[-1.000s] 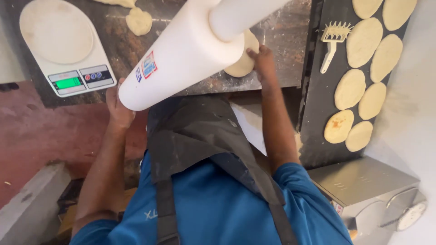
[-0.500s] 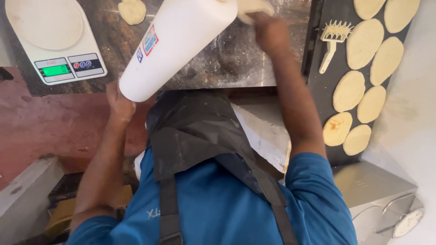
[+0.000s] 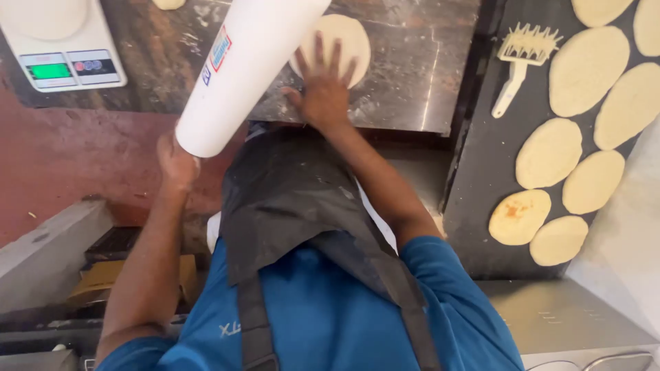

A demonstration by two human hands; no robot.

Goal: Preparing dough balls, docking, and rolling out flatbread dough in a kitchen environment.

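From the head view, the right hand (image 3: 323, 93) is lying flat with fingers spread on a round of dough (image 3: 335, 47) on the dark stone counter (image 3: 412, 75), pressing it out. The left hand (image 3: 177, 161) is gripping the end of a big white rolling pin (image 3: 247, 69), raised and tilted above the counter. Shaping looks underway; rolling would call for lowering the pin onto the round. Finished rounds (image 3: 550, 151) are lying on the black tray (image 3: 474, 185) to the right.
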